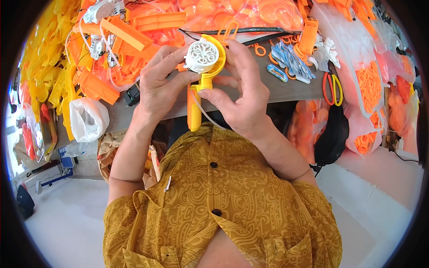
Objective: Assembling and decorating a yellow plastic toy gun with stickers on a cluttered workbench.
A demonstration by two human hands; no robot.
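Right now both hands hold one toy part up over the table [295, 89]; the left hand [158, 78] is curled around the side of a white round wheel [202, 56]; the right hand [241, 91] grips the yellow plastic piece [201, 87] that the wheel sits in; its handle points down toward the yellow patterned shirt [223, 201]; piles of orange parts [120, 49] lie behind the hands; scissors [333, 89] with yellow and red handles lie to the right.

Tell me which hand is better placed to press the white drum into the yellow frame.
Left, probably. The left hand has fingers on the white drum; the right hand grips the yellow frame below and behind it, steadying it.
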